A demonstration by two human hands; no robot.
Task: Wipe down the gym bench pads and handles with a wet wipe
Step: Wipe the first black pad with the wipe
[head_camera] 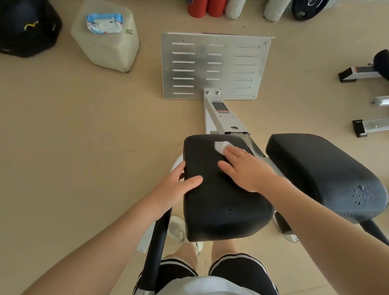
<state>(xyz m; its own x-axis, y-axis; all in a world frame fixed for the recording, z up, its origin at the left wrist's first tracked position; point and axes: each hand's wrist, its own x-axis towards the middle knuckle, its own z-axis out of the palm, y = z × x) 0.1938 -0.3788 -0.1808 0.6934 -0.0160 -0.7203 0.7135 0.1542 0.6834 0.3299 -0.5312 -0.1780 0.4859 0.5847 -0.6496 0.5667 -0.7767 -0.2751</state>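
Centre frame, the left pad (pixel 219 192) runs lengthwise up the frame. The right hand (pixel 245 166), fingers flat, presses a wipe (pixel 220 146) on its top end (upper right corner); the left hand (pixel 176 187) grips its left edge.

Light: bright, even and soft, with a warm cast on the pale floor (pixel 57 136).
Shadows: faint and short; a weak one lies under the left pad (pixel 221 192) just below the fingers of the right hand (pixel 243 168).
Glare: a dull sheen on the metal foot plate (pixel 216 64), well beyond the fingertips; the wet wipe (pixel 220 146) at the fingertips is near blown-out white.
Blur: slight smear on the left hand (pixel 176 187) and on the wipe.
Distortion: strong wide-angle bending; forearms swell toward the lower corners.
Focus: the top corners look soft.
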